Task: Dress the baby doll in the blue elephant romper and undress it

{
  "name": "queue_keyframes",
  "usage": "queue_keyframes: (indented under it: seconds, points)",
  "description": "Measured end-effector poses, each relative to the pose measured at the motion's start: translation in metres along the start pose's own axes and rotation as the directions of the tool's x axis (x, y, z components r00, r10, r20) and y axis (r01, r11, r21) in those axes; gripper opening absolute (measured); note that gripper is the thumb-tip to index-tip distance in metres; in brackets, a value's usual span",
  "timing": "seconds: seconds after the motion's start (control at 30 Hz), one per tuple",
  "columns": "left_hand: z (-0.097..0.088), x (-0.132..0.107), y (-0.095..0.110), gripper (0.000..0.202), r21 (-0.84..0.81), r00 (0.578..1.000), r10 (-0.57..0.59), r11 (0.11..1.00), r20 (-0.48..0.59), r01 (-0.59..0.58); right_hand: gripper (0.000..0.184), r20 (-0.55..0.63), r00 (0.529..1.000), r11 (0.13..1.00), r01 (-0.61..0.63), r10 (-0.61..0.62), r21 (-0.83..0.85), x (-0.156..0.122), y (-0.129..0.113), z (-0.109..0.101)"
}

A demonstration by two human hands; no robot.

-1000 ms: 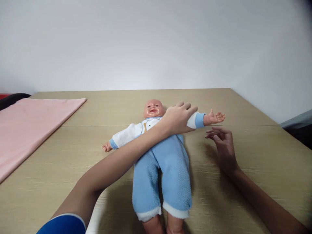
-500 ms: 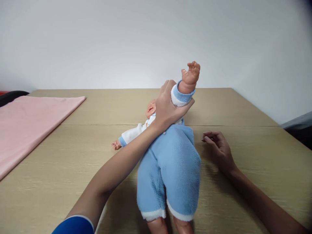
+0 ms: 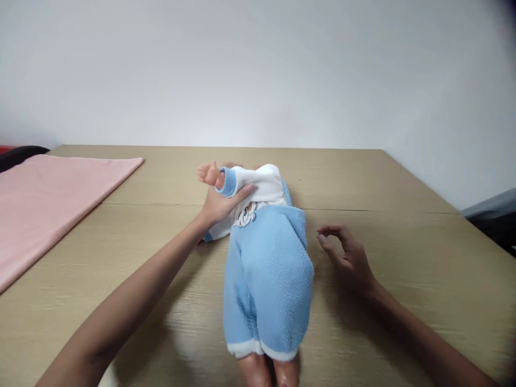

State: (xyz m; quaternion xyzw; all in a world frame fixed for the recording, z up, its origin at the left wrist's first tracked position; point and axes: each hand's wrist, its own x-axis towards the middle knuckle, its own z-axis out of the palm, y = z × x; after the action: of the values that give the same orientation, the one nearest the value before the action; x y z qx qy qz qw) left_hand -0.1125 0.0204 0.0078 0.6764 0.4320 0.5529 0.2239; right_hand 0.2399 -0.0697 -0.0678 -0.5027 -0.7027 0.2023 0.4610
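A baby doll in a white and blue fleece outfit (image 3: 274, 258) lies on the table with its legs toward me. My left hand (image 3: 220, 201) is closed around the doll's sleeved forearm, thumb on top, and the doll's arm lies across its chest. The small plastic doll hand (image 3: 209, 173) points left past my fingers. The doll's head is hidden behind the arm and my hand, and its other sleeve is partly covered. To the right of the doll, apart from it, my right hand (image 3: 349, 258) hovers low over the table, fingers loosely curled with nothing between them.
A pink cloth (image 3: 60, 199) lies flat on the left of the wooden table (image 3: 403, 242). Behind the table rises a pale wall (image 3: 258, 75). Something dark (image 3: 495, 220) stands beyond the right edge, and a black curved object (image 3: 24, 156) is at the far left.
My left hand has brought the raised doll arm down and left across the chest. The doll's body has tilted and shifted slightly left. My right hand has moved a little left.
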Motion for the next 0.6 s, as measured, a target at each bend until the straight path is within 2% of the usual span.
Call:
queue_keyframes:
  seconds: [0.1,0.2,0.27,0.43,0.6]
  points:
    - [-0.021,-0.011,-0.012,0.054,0.064,0.996,-0.014,0.998,0.085,0.008,0.016,0.056,0.995,0.987,0.074,-0.082,0.140,0.007,-0.031,0.024]
    - [-0.029,-0.020,-0.019,0.054,0.051,0.989,-0.059,0.997,0.134,0.052,0.022,0.123,0.992,0.931,-0.016,-0.031,0.365,0.018,-0.059,0.048]
    - [-0.033,-0.026,-0.025,0.053,0.046,0.989,-0.082,0.996,0.122,0.076,0.026,0.149,0.989,0.889,-0.068,0.000,0.452,0.026,-0.074,0.062]
    - [-0.049,-0.037,-0.050,0.057,0.072,0.991,-0.132,0.989,0.034,0.129,0.039,0.102,0.995,0.893,-0.055,0.010,0.448,0.037,-0.098,0.092]
    - [-0.065,-0.043,-0.082,0.072,-0.057,0.964,-0.266,0.962,-0.006,0.265,0.040,0.073,0.997,0.884,-0.017,-0.020,0.468,0.044,-0.113,0.111]
